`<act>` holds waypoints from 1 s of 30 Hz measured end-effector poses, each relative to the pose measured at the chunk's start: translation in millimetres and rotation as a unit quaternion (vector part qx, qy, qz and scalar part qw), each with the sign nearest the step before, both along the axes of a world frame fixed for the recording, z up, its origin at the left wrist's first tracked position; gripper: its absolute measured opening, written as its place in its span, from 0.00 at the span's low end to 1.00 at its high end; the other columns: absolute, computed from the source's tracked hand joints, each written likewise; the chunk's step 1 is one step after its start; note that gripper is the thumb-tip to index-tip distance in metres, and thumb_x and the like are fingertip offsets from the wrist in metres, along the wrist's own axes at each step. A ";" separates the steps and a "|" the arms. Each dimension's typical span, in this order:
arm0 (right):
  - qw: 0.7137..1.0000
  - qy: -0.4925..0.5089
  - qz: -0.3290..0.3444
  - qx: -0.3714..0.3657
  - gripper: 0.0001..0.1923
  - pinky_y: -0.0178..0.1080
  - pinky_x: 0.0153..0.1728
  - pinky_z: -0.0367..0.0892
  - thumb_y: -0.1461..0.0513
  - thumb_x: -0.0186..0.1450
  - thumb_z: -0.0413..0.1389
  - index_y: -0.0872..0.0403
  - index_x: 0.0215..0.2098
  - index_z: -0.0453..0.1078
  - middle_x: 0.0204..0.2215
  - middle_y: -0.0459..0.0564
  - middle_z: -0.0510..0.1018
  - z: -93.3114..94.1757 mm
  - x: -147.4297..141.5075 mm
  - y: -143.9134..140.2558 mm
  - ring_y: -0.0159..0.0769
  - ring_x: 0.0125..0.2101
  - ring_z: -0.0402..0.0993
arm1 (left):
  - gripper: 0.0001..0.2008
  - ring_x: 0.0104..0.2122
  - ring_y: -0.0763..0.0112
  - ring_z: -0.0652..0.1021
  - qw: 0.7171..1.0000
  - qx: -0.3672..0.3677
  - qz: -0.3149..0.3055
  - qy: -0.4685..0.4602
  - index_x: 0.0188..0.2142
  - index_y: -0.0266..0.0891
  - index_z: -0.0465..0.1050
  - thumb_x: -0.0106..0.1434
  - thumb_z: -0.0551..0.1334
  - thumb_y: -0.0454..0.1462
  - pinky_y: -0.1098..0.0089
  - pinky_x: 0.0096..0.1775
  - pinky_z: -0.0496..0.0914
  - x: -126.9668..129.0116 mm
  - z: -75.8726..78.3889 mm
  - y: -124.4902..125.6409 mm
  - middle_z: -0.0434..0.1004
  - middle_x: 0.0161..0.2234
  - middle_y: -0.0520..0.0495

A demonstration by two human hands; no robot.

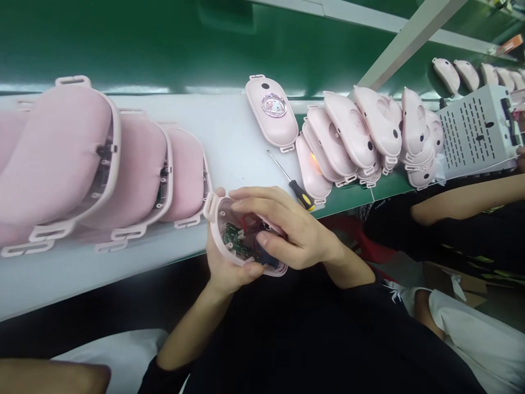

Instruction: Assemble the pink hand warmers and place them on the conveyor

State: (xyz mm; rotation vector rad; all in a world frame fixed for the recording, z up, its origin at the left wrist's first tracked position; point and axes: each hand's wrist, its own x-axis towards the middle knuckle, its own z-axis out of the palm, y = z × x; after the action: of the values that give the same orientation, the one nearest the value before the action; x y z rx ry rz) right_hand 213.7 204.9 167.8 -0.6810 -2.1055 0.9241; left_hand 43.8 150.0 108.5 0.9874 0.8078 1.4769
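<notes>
An open pink plastic housing [219,241] is held up at the front edge of the bench. In it show a green circuit board [233,235], red wires [249,223] and a dark blue part [266,258]. My left hand [223,268] is closed round the housing from below and the left, its thumb on the near rim. My right hand [293,227] reaches over from the right, closed on the housing's side, with the thumb inside by the blue part. Whether that thumb presses the blue part I cannot tell. A screwdriver [301,194] with a black and yellow handle lies just beyond my right hand.
Padded pink housings [141,169] stand in a row on the white bench [229,158] at left. One pink housing [270,112] with an oval window lies at the back. Several more [348,131] are piled at right, before a grey perforated metal box [471,128]. A co-worker's arm [463,202] is at right.
</notes>
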 end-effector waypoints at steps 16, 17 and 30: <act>0.997 -0.058 -0.053 -0.024 0.17 0.46 0.67 0.79 0.62 0.78 0.52 0.48 0.60 0.76 0.65 0.52 0.84 -1.7 -3.8 -1.5 0.42 0.65 0.82 | 0.55 0.62 0.49 0.83 1.000 0.029 0.007 0.009 0.76 0.56 0.68 0.53 0.87 0.52 0.58 0.60 0.83 3.7 -7.5 -0.7 0.77 0.67 0.41; 0.996 -0.060 -0.064 -0.023 0.16 0.45 0.66 0.80 0.63 0.78 0.51 0.48 0.58 0.76 0.64 0.51 0.85 -0.9 -5.4 -1.5 0.41 0.63 0.82 | 0.56 0.62 0.49 0.83 0.999 0.030 0.011 0.017 0.76 0.56 0.68 0.52 0.87 0.52 0.58 0.60 0.84 3.7 -8.0 -0.7 0.78 0.66 0.40; 0.994 -0.035 -0.083 0.060 0.25 0.48 0.71 0.74 0.62 0.74 0.44 0.56 0.66 0.69 0.67 0.60 0.81 -1.9 -13.6 -10.1 0.40 0.69 0.77 | 0.49 0.58 0.54 0.85 0.999 0.013 -0.012 0.049 0.72 0.63 0.73 0.53 0.86 0.52 0.55 0.59 0.85 -1.0 -11.1 -2.6 0.81 0.63 0.50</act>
State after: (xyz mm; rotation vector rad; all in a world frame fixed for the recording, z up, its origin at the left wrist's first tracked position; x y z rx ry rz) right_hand 200.1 194.8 165.8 -0.8216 -2.1108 0.6854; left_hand 42.8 147.3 97.4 1.0927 0.8470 1.4306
